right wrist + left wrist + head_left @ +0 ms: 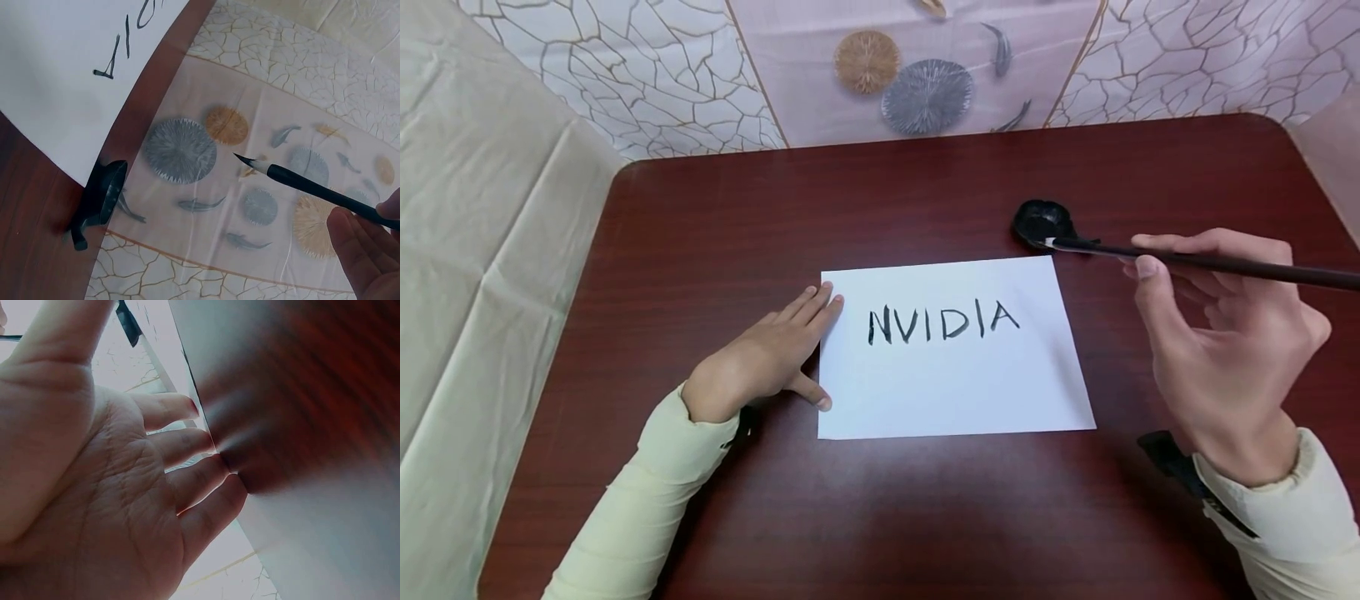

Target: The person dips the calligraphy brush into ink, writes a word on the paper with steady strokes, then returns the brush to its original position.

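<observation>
My right hand (pixel 1232 350) pinches a dark-handled calligraphy brush (pixel 1210 260) between thumb and fingers. In the right wrist view the brush (pixel 312 187) has a white band above a black, pointed tip, held above table level. In the head view its tip overlaps the near edge of a small black ink dish (pixel 1043 221). A white sheet of paper (pixel 955 392) lies on the table, bearing "NVIDIA" in black brush letters. My left hand (pixel 767 350) rests at the sheet's left edge, fingers straight and spread, fingertips and thumb tip on the paper.
The dark red-brown wooden table (pixel 865 517) has rounded far corners. Behind it hangs a patterned curtain (pixel 820 83) with circles and crackle lines. Pale cloth (pixel 490 250) drapes along the left side. The ink dish stands just beyond the paper's far right corner.
</observation>
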The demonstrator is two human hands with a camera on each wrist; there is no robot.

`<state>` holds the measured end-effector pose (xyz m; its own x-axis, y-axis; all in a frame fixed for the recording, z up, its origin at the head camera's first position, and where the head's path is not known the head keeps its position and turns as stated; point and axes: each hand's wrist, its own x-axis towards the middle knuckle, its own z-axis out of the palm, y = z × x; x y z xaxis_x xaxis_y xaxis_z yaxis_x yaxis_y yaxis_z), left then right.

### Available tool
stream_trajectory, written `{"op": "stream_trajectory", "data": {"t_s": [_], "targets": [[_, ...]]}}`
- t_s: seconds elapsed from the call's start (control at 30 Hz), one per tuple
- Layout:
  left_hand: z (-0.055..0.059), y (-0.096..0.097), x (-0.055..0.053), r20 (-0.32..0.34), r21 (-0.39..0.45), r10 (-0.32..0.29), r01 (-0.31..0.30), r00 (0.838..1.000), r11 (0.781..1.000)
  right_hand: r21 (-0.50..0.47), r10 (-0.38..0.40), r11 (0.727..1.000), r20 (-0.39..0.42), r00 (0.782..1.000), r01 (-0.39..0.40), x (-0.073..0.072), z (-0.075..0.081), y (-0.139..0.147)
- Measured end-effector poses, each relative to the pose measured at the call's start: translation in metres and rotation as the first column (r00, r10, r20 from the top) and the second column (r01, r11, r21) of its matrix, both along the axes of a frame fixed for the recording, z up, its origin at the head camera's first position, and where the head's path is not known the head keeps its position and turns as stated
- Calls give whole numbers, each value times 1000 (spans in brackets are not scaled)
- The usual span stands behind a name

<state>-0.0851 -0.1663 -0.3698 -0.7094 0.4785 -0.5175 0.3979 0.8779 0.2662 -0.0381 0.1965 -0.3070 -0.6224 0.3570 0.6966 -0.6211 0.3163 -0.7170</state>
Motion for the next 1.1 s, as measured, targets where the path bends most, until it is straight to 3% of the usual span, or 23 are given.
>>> {"op": "stream_trajectory", "data": {"t_s": [0.2, 0.43, 0.57, 0.87, 1.1], "targets": [[1, 0, 1, 5, 0, 0, 0, 1000, 1000, 177, -100, 980, 36, 994, 93, -3, -4, 8], [3, 1, 1, -1, 0, -3, 3, 1000, 1000, 358, -103, 930, 35, 994, 84, -6, -20, 21], [3, 0, 2, 4, -4, -1, 1, 1000, 1000, 431, -160, 893, 39, 986, 128, -6, -22, 26], [5, -1, 2, 7, 2, 1, -1, 1000, 1000, 517, -205, 851, 170, 964, 90, -17, -14, 36], [6, 0, 2, 13, -6, 5, -5, 1000, 1000, 507, -173, 862, 250, 953, 23, -34, -16, 48]]}}
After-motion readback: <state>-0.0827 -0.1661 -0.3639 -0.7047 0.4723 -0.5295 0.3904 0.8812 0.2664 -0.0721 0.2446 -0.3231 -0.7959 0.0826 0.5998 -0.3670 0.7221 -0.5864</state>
